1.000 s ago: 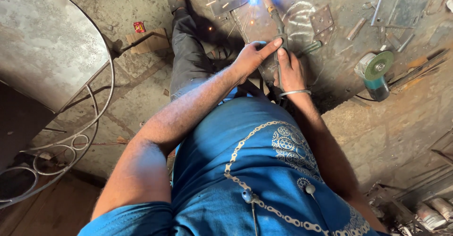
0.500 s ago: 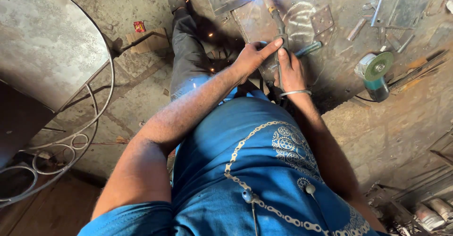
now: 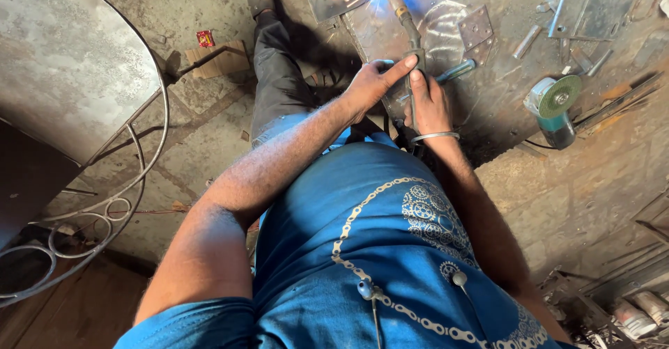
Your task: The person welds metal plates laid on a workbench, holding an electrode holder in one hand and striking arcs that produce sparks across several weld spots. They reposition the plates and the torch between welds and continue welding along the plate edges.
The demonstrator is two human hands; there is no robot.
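Arc flares brighter w/ sparks vs before; both hands, left (image 3: pixel 373 84) & right (image 3: pixel 428 105), seemingly still grip welding torch (image 3: pixel 408 32).

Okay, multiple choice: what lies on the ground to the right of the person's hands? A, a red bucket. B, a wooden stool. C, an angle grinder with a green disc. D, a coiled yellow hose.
C: an angle grinder with a green disc lies on the floor to the right of the right hand, which grips the welding torch.

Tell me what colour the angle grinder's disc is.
The angle grinder has a green disc, clearest in the head view.
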